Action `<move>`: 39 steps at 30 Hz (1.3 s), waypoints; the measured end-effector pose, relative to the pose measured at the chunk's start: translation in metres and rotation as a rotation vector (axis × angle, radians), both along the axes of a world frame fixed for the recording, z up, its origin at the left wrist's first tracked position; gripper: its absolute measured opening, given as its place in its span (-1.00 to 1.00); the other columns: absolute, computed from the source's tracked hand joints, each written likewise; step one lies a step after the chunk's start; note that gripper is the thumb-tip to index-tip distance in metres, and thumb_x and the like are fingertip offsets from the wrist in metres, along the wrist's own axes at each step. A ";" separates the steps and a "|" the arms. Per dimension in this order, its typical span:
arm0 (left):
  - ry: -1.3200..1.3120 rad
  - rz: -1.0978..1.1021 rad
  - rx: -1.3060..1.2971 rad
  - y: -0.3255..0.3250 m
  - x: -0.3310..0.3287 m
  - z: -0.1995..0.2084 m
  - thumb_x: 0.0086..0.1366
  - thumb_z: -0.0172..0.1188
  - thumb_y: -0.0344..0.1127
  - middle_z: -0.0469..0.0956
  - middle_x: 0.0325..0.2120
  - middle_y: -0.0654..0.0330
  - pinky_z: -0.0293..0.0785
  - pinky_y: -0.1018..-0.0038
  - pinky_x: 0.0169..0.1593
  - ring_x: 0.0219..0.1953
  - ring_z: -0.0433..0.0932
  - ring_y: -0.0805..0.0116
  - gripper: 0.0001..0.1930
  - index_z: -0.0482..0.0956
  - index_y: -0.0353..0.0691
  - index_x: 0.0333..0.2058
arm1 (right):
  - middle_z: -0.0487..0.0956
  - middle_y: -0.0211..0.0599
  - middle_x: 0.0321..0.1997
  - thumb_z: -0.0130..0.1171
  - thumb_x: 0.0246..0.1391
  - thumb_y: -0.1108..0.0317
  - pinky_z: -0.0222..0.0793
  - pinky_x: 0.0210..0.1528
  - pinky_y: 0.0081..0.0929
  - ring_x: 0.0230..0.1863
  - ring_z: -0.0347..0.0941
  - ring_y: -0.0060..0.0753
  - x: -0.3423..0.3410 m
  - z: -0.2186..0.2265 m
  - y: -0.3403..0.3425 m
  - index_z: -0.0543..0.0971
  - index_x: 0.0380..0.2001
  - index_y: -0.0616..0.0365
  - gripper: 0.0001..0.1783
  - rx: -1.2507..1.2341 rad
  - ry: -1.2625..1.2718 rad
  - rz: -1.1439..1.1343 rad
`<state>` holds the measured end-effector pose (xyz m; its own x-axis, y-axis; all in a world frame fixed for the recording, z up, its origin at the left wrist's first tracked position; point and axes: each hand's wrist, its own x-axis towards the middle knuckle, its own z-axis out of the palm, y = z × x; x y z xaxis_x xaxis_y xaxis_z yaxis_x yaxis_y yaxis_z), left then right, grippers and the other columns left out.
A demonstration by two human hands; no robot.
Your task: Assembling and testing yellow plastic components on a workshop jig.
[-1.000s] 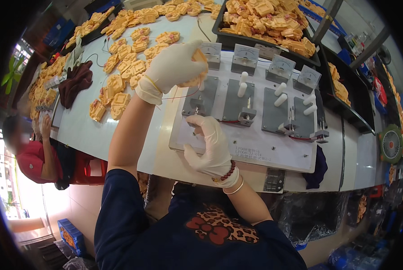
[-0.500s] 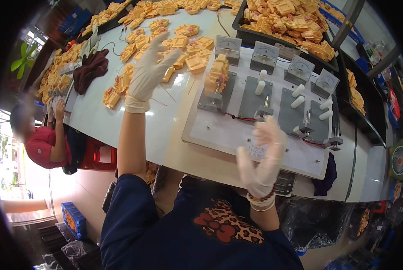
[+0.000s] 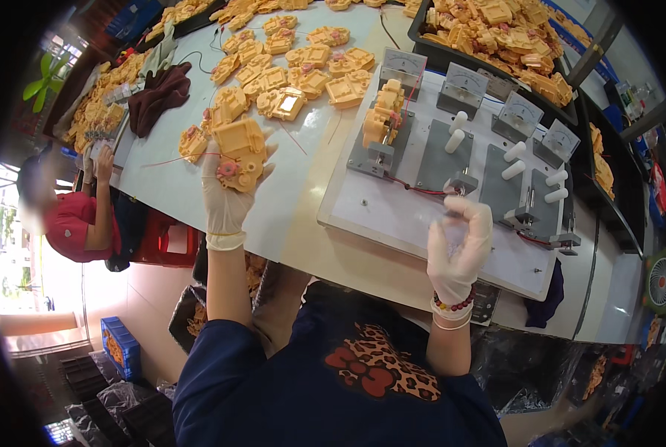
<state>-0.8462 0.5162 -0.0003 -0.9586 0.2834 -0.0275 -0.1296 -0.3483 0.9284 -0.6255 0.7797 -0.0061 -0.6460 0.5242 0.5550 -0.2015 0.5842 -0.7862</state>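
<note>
Clasped around its load, the white-gloved left hand (image 3: 225, 212) holds a yellow-orange moulded plastic housing (image 3: 239, 145), the fingertips showing past its right edge. That housing lies over the palm, its long axis running roughly in line with the forearm, with its round pink part (image 3: 228, 170) toward the wrist and a thin red wire (image 3: 170, 160) trailing off to the left.

Well to the right, the white-gloved right hand (image 3: 461, 246) is curled with thumb and forefinger apart, nothing visible between them. Its fingertips are just beside the small grey metal clamp block (image 3: 462, 183) on the second flat grey plate (image 3: 435, 165); whether they touch it, I cannot tell.

Between the hands but farther off, a second yellow-orange housing (image 3: 384, 112) stands on edge on the first grey plate (image 3: 359, 156), behind its clamp. The held housing is thus to its left and nearer the body.

Beyond are a square-faced analogue meter (image 3: 402, 68), scattered yellow-orange housings (image 3: 282, 103) and a heaped black plastic tray (image 3: 441, 58).
</note>
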 end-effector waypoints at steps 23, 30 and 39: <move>1.039 -0.561 -0.792 0.243 -0.002 0.100 0.29 0.06 -0.22 0.57 -0.12 -0.07 0.59 0.54 -0.16 -0.34 0.66 0.21 -0.62 0.52 -0.21 0.04 | 0.45 -0.24 -0.31 0.24 -0.28 0.52 0.32 -0.39 -0.38 -0.47 0.31 -0.29 0.007 0.011 0.006 0.53 -0.08 0.13 -0.47 0.139 0.006 0.042; 1.503 -0.844 -1.353 0.253 0.031 0.089 0.39 -0.05 -0.19 0.65 -0.33 0.05 0.59 0.33 -0.34 -0.36 0.69 0.23 -0.61 0.46 -0.29 0.08 | 0.42 -0.31 -0.32 0.19 -0.26 0.54 0.29 -0.30 -0.43 -0.40 0.29 -0.38 0.010 0.012 0.006 0.55 -0.09 0.17 -0.49 0.068 0.005 0.065; 0.853 -0.359 -0.637 0.184 -0.011 0.128 0.26 0.24 0.12 0.68 -0.20 -0.04 0.52 0.27 -0.09 -0.22 0.67 0.14 -0.38 0.52 -0.21 0.14 | 0.46 -0.06 0.04 0.17 -0.24 0.63 0.29 0.08 -0.25 0.02 0.37 -0.16 0.069 0.018 0.019 0.46 0.11 0.32 -0.32 0.125 0.053 -0.258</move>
